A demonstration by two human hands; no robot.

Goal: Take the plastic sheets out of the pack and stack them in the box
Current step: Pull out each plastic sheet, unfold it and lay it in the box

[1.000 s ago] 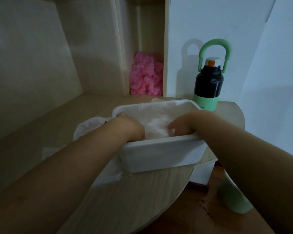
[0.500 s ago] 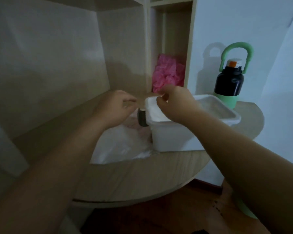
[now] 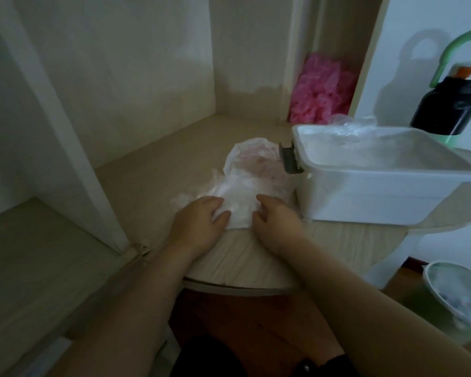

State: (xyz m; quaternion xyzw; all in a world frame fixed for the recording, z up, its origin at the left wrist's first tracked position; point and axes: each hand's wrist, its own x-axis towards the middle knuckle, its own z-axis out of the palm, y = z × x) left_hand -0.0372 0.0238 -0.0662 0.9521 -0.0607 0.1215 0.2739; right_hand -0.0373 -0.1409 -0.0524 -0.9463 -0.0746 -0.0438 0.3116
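Now the job looks partly done. Some clear sheets lie in the white box (image 3: 365, 197), bunched up at its far rim. More plastic sheets (image 3: 239, 202) poke out of the pack (image 3: 256, 164), which lies flat on the desk (image 3: 256, 265), touching the box's left side. These are yet to go in.

The left hand (image 3: 199, 221) rests on the near edge of the sheets with its fingers nearly flat and grips nothing. The right hand (image 3: 275, 221) touches the same edge with bent fingers; whether it pinches a sheet is too hard to tell.

The desk is pale wood with a round front edge. A pink bundle (image 3: 321, 96) sits in a nook behind. A black bottle (image 3: 452, 104) stands behind the box. A green bin (image 3: 452, 297) sits on the brown floor.
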